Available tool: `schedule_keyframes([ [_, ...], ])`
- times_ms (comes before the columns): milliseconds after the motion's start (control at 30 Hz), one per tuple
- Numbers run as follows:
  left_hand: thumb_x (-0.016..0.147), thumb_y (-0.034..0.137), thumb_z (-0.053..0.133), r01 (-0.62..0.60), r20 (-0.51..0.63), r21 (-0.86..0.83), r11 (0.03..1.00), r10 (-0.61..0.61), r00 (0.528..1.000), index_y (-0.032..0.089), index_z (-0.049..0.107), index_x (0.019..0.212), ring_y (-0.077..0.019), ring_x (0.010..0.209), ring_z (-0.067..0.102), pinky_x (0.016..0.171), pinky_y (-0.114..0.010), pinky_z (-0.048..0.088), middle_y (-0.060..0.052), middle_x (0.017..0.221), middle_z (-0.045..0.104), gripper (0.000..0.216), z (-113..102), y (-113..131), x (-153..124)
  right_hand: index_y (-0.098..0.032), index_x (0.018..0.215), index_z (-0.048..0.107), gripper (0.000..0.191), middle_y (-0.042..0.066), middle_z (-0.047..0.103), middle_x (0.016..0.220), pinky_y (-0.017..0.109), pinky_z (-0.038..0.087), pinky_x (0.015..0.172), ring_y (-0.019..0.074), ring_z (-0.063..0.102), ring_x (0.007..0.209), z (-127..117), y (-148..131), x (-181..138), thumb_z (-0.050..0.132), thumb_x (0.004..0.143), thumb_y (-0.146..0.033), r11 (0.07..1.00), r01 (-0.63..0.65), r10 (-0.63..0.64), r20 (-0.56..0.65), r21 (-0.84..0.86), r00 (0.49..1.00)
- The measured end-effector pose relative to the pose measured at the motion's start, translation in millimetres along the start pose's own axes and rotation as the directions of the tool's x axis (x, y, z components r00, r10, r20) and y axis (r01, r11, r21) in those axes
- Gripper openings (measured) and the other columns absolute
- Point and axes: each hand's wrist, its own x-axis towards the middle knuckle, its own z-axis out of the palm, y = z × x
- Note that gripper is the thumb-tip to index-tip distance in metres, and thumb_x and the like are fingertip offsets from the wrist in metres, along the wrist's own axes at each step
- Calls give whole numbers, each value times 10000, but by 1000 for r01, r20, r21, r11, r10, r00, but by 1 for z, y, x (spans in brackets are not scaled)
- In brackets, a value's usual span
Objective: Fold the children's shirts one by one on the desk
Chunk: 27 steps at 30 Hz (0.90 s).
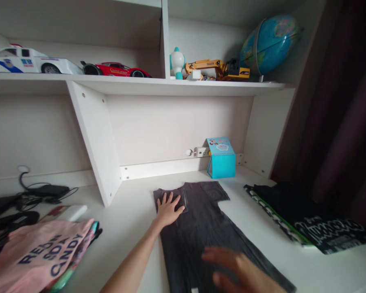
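A dark grey garment (201,228), apparently with short sleeves, lies spread on the white desk and runs out of the bottom of the view. My left hand (168,211) rests flat on its upper left part, fingers spread, beside a folded-looking patch. Over the nearer part of the cloth is my right hand (232,266), somewhat blurred, its fingers apart and nothing visible in them. Whether it touches the fabric I cannot tell. A small white label (194,290) shows at the bottom edge.
Folded dark clothes (308,215) lie on the right; a pink shirt (39,252) tops a pile on the left, near cables and a black adapter (51,190). A blue desk calendar (222,165) stands behind. Toy cars, a toy excavator (216,68) and a globe (274,42) occupy the shelf.
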Motion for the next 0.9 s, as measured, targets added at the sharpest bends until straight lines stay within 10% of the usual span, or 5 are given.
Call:
schedule_keyframes([
  [67, 810, 679, 226, 7, 8, 8, 1000, -7, 1000, 370, 302, 1358, -371, 1337, 72, 1012, -625, 91, -29, 1471, 206, 634, 1, -1, 1, -284, 1180, 552, 324, 12, 587, 1189, 245, 424, 934, 165, 542, 1083, -20, 36, 39, 434, 886, -350, 977, -209, 208, -30, -48, 978],
  [200, 806, 687, 197, 8, 4, 19, 1000, -9, 1000, 380, 276, 1365, -375, 1337, 61, 1007, -633, 91, -20, 1474, 199, 642, 3, -2, 1, -112, 1134, 545, 310, 123, 574, 1151, 368, 413, 918, 210, 534, 1060, -38, 110, 112, 437, 902, -286, 761, -629, 610, -156, -160, 777],
  [433, 807, 677, 209, 2, 7, -20, 1000, -2, 1000, 322, 284, 1377, -366, 1341, 50, 1014, -631, 57, -44, 1472, 195, 676, 3, -2, 0, -136, 1022, 560, 255, 46, 589, 994, 335, 504, 722, 152, 584, 841, -24, 163, 150, 539, 865, -336, 592, -793, 793, -71, -145, 605],
  [667, 825, 629, 276, 3, 1, -146, 989, -3, 1000, 292, 330, 1364, -361, 1343, 43, 1018, -625, 18, -52, 1463, 214, 637, -1, -2, -2, -125, 963, 573, 238, 17, 602, 881, 274, 506, 626, 115, 586, 713, -27, 158, 160, 526, 874, -341, 698, -714, 709, -88, -58, 700],
  [900, 924, 384, 203, 121, -135, -476, 871, -208, 969, 235, 247, 1392, -207, 1281, 335, 1079, -481, 126, -54, 1349, 443, 494, 0, -11, 6, -141, 1007, 524, 173, 42, 585, 931, 306, 433, 787, 153, 556, 868, -20, 73, 182, 465, 844, -135, 912, -392, 341, -311, -120, 887],
])
